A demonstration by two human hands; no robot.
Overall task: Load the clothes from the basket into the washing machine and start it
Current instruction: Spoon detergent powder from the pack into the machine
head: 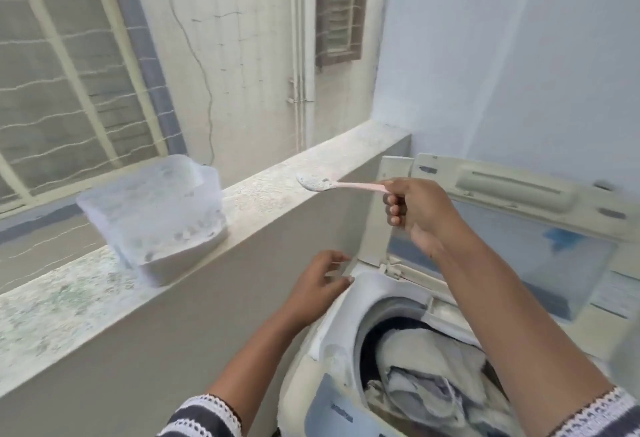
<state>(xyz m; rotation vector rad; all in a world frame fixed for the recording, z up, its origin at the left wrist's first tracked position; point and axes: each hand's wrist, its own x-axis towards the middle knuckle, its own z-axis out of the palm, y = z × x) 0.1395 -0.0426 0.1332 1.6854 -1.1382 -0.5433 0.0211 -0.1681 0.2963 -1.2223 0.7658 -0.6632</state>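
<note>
Head view. The washing machine (pixel 346 350) is shown with its lid (pixel 502 228) raised, and clothes (pixel 426 377) are seen heaped inside the drum, below and to the near side of the gripping hand; the loading step is therefore judged to be largely or wholly done, although the basket is not in view and its contents cannot be checked. A pink spoon (pixel 343 185) is pinched at the handle end by the right hand (pixel 419 214), whose fingers are curled closed around it; the bowl of the spoon, heaped with what appears to be detergent powder, is held out to the left of the grip, above the ledge (pixel 277 190) and not yet over the drum. A clear plastic tub (pixel 156 214) with white powder in its bottom is seen standing on the ledge, further left of the spoon and well apart from it. The left hand (pixel 322 284) is held below the grip, beside the machine's rim, with fingers loosely bent and nothing held. The remaining steps are judged to be tipping the powder into the machine, lowering the lid and starting the cycle; the control panel is only partly visible at the lower edge, and no running state can be read.
</note>
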